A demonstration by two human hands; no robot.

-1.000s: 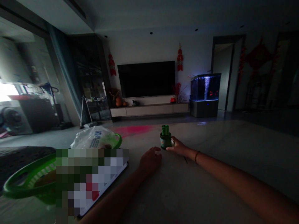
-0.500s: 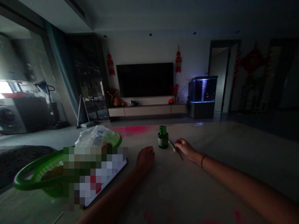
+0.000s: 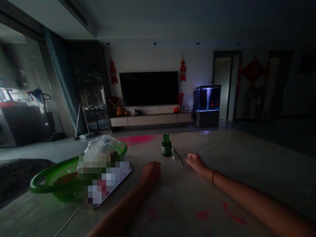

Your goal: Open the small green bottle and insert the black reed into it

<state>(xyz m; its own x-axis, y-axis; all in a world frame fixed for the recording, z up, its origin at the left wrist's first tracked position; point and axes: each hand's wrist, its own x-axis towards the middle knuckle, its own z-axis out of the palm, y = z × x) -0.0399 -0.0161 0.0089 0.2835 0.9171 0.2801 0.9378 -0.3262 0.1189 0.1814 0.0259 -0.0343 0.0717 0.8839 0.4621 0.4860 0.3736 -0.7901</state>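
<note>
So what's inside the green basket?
The green plastic basket holds something brown, and a white plastic bag sits at its far end. A pixelated patch covers the middle, so the rest cannot be seen.

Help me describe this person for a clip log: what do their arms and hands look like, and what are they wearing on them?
Both arms are bare, with no sleeve in view. The right arm has a thin dark band, like a cord bracelet, at the wrist, just behind the right hand. On the left arm and left hand, no band or ring can be made out in this dim light.
</note>
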